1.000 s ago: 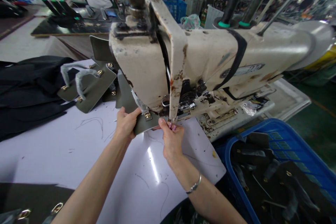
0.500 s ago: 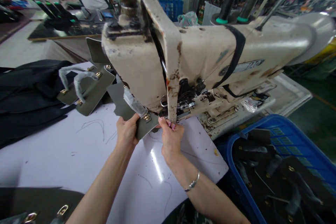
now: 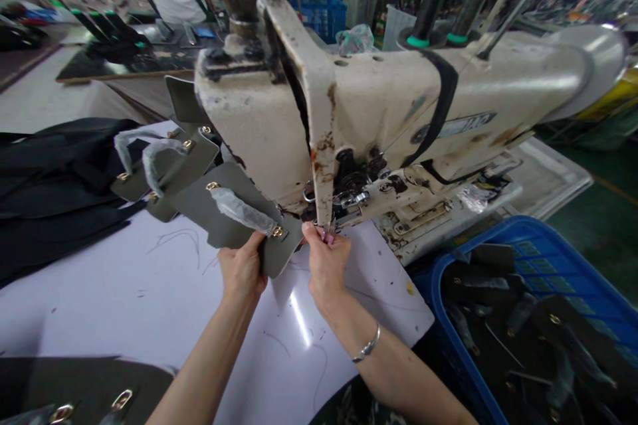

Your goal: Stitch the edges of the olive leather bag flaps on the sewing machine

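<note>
A grey-green bag panel [image 3: 224, 226] lies tilted against the sewing machine's [image 3: 249, 119] head. On it is a carrying handle [image 3: 242, 209] wrapped in clear plastic, with gold metal fittings at both ends. My left hand [image 3: 242, 269] is closed on the panel's near edge, thumb on top below the handle's right fitting. Beside the needle area, my right hand [image 3: 326, 262] is closed, its thumb and fingers pinching the panel's right edge. Small pink patches show at its curled fingers; I cannot tell what they are. The machine's head hides the needle and the panel's far edge.
More panels with wrapped handles [image 3: 162, 153] lie at the left beside black fabric [image 3: 54, 192]. Another panel [image 3: 74, 378] is at the lower left. A blue basket [image 3: 443, 305] holding several panels stands right of the white tabletop [image 3: 164, 305]. Thread cones [image 3: 431, 3] stand on the machine.
The bag panel has turned and swung out leftward from under the machine's head, so its whole handle now shows. Both hands stay in nearly the same place.
</note>
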`<act>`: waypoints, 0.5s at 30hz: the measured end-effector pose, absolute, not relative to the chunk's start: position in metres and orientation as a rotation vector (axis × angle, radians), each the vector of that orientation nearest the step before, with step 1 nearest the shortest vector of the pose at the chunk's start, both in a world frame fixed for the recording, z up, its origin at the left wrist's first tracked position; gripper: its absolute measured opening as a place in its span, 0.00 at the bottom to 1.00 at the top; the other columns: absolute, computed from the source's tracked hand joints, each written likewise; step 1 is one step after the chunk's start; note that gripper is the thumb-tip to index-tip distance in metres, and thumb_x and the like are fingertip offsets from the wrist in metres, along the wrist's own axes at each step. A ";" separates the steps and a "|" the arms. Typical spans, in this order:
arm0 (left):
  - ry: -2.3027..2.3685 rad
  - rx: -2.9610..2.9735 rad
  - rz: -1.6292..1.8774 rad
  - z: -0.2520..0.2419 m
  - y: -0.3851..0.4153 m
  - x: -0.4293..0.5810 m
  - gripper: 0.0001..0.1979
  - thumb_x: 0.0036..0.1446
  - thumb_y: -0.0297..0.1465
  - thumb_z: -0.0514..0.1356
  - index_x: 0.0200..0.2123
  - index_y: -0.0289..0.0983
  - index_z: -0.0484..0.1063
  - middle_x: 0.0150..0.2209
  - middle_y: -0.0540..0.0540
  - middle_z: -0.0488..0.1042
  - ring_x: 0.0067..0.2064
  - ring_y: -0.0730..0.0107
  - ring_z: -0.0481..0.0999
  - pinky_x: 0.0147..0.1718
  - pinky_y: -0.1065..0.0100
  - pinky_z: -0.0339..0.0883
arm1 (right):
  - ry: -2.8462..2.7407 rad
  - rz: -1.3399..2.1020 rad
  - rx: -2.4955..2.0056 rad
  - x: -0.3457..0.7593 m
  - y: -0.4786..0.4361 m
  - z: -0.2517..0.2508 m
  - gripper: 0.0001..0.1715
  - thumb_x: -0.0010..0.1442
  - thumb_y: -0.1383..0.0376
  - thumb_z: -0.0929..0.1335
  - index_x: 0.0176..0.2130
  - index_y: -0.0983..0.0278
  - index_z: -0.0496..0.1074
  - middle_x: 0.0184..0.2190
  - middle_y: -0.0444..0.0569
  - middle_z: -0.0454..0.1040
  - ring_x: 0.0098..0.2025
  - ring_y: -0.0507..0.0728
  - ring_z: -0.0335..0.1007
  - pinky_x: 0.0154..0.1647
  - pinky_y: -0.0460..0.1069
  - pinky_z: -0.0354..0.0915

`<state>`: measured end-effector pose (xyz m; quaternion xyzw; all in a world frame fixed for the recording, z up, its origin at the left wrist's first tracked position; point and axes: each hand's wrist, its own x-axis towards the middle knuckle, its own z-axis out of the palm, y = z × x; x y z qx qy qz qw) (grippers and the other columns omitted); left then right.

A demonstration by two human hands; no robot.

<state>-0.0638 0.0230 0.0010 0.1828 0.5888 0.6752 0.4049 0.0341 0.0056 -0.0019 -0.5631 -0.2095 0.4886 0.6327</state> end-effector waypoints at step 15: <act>1.650 0.595 1.738 0.010 -0.030 -0.037 0.19 0.48 0.32 0.69 0.45 0.37 0.76 0.47 0.41 0.80 0.56 0.51 0.77 0.58 0.49 0.71 | -0.455 1.159 -1.277 0.048 0.004 0.006 0.23 0.49 0.60 0.74 0.19 0.62 0.59 0.19 0.38 0.54 0.25 0.48 0.49 0.26 0.46 0.53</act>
